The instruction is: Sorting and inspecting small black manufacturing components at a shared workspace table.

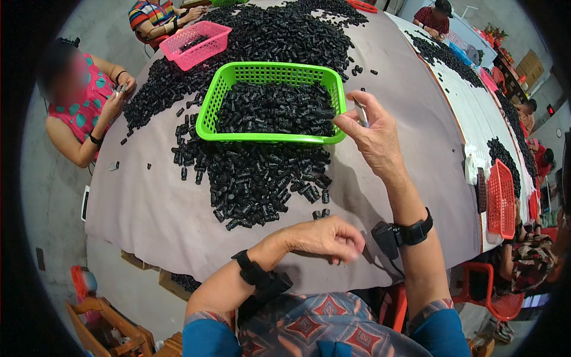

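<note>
My right hand (376, 134) is raised at the right end of a green plastic basket (270, 138), thumb and index finger pinching a thin, silvery, blade-like tool (361, 113). Its exact kind is hard to make out. Small black cylindrical parts (270, 107) fill the basket. My left hand (330, 238) hovers near the table's front side with its fingers curled; whatever they may hold is hidden. Just beyond it lie a few loose black parts (321, 213), at the edge of a larger pile (256, 178) in front of the basket.
A heap of black parts (279, 35) spreads behind the basket over the grey-covered table (154, 196). A pink basket (199, 47) stands at the far left. Co-workers sit at the left and far side. On the right, a second table (476, 134) carries more parts and a red basket (501, 199).
</note>
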The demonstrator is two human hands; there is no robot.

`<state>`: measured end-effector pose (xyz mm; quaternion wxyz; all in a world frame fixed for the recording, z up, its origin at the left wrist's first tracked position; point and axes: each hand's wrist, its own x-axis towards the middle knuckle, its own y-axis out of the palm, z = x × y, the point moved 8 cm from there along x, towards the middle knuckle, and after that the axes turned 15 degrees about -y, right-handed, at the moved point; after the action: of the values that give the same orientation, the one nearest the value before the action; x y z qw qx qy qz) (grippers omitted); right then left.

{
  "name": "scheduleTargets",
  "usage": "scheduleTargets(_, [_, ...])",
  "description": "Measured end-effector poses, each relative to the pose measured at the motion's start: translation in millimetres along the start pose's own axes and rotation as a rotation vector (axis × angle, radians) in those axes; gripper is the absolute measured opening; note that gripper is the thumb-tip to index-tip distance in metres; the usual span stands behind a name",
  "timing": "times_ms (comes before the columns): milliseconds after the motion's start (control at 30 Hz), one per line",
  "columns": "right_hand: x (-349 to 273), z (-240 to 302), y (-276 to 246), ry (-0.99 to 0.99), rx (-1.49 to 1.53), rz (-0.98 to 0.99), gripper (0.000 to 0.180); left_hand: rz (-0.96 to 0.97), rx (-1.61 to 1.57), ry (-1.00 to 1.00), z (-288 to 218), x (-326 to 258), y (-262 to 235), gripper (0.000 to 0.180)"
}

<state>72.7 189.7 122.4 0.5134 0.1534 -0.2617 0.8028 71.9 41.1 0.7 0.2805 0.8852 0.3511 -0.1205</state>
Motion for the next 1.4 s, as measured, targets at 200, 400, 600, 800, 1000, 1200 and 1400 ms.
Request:
scheduleTargets(200, [-58.0,-31.6,11.4,0.121,-0.152,0.444,0.016,0.238,0.356,-0.074,18.5,-0.2,25.9,0.035])
scheduleTargets(400, [-101.1,-38.9,23.9,0.107,-0.066,0.574,0.019,0.259,0.362,-0.096,27.4,5.1,22.6,0.04])
scheduleTargets(600, [-113.3,-23.4,43.2,-0.162,-0.156,0.722,0.028,0.277,0.37,-0.086,21.9,0.5,25.2,0.043])
scheduleTargets(800, [-116.6,-25.3,41.6,-0.087,-0.178,0.704,0.029,0.323,0.363,-0.084,23.5,0.6,29.4,0.045])
scheduleTargets(1000, [-118.0,-14.5,42.1,-0.097,-0.211,0.705,0.032,0.312,0.366,-0.09,25.2,2.4,28.2,0.046])
scheduleTargets(1200, [-111.8,-29.3,29.4,-0.102,-0.224,0.483,0.03,0.226,0.327,-0.1,22.4,3.3,18.2,0.033])
scheduleTargets(1400, [-99.5,-40.1,-8.4,0.177,-0.06,0.145,0.023,-0.284,0.259,-0.025,-6.1,-5.9,-25.3,0.008])
